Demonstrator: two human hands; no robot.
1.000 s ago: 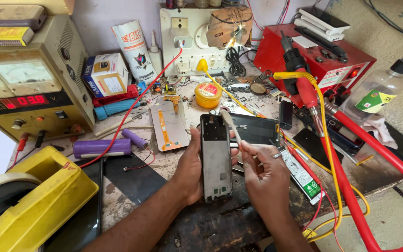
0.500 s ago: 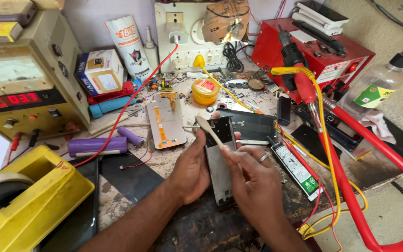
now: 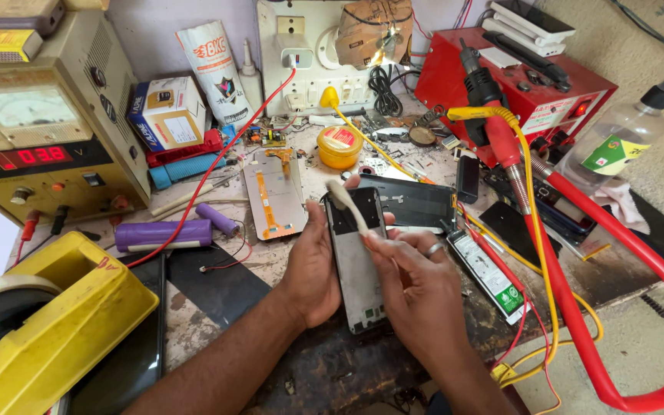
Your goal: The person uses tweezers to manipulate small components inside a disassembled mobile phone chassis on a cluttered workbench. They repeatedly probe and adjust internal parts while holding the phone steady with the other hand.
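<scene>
My left hand grips the left edge of an opened phone frame, holding it upright over the worn bench. My right hand, with a ring on one finger, pinches a small cream-coloured brush. The brush head rests against the top of the phone frame. A detached phone display panel with an orange flex cable lies just left of the hands. A black phone back cover lies right behind them, and a phone battery sits to the right.
A bench power supply and a yellow tape dispenser fill the left side. A red soldering station, red and yellow cables and a clear bottle stand at right. A purple cell, yellow tin and power strip sit behind.
The brush has shifted left and up along the phone frame's top edge. Both hands keep their hold, and the phone frame has barely moved.
</scene>
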